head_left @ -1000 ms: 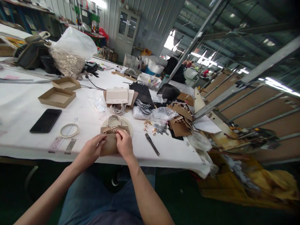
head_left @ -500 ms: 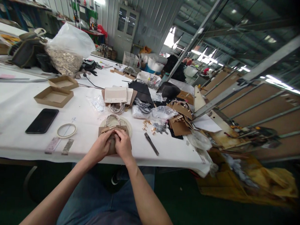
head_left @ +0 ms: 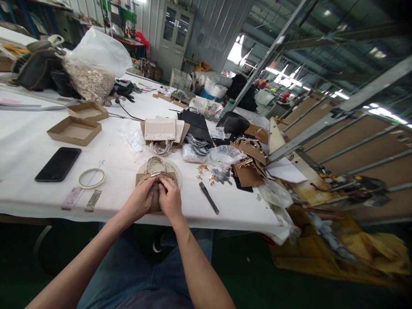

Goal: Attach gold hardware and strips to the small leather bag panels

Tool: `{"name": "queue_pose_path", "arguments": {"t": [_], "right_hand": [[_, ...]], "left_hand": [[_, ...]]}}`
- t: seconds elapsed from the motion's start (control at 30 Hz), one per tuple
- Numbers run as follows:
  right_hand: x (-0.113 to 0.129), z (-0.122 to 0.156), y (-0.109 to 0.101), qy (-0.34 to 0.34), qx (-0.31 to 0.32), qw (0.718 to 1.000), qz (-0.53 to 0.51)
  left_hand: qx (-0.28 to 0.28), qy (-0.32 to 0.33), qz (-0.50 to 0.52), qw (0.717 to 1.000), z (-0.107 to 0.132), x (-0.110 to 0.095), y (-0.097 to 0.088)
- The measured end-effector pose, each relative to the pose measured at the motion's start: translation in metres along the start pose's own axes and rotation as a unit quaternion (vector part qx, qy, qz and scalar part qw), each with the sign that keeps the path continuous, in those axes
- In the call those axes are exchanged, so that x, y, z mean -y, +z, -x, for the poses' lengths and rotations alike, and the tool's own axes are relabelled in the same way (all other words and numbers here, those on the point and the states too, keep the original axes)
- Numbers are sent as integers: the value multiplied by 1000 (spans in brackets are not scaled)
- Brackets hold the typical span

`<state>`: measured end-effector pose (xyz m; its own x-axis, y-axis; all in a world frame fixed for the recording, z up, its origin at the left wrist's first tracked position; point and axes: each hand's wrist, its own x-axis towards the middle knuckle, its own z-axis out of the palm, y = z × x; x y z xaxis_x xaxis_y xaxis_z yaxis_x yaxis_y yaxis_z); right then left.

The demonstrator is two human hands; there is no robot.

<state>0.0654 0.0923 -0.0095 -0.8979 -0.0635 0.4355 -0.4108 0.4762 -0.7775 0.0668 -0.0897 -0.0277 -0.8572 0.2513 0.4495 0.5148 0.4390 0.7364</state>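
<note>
Both hands meet on a brown leather-like panel with a twisted handle (head_left: 156, 163), close to the table's front edge. My left hand (head_left: 143, 196) has its fingers closed on the panel's left side, near a shiny metal fitting. From the right, my right hand (head_left: 170, 196) pinches the same panel, fingertips almost touching the left ones. A pale round disc (head_left: 178, 174) lies beneath the panel. My fingers hide most of the panel's middle. To the right rests a dark flat metal tool (head_left: 208, 198), with small gold fittings (head_left: 201, 169) behind it.
A black phone (head_left: 58, 164), a tape roll (head_left: 92, 179) and cardboard box trays (head_left: 74, 131) lie to the left. Cream panels (head_left: 160, 129) stand behind my hands. Brown pieces (head_left: 249, 171) and plastic bags (head_left: 226, 154) crowd the right. A metal post (head_left: 292, 137) slants beyond them.
The view has shifted very slightly. Both hands keep the same grip on the panel, with only small finger movement.
</note>
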Motion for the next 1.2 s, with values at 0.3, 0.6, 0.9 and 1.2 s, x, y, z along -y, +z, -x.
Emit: {"name": "queue_pose_path", "arguments": {"t": [0.3,0.6,0.9,1.2], "right_hand": [[-1,0,1,-5,-10,1000,-11],[-6,-4,0,19,-14,1000,-19],[-1,-17,3,16,10,998,52],[1,-10,2,54,-43,997,32]], "left_hand": [[4,23,-25,999,-2,-3,3],[12,26,-16,999,-4,-9,0],[9,-30,60,998,-4,-8,-3],[-4,-61,88,994,-7,-7,0]]}}
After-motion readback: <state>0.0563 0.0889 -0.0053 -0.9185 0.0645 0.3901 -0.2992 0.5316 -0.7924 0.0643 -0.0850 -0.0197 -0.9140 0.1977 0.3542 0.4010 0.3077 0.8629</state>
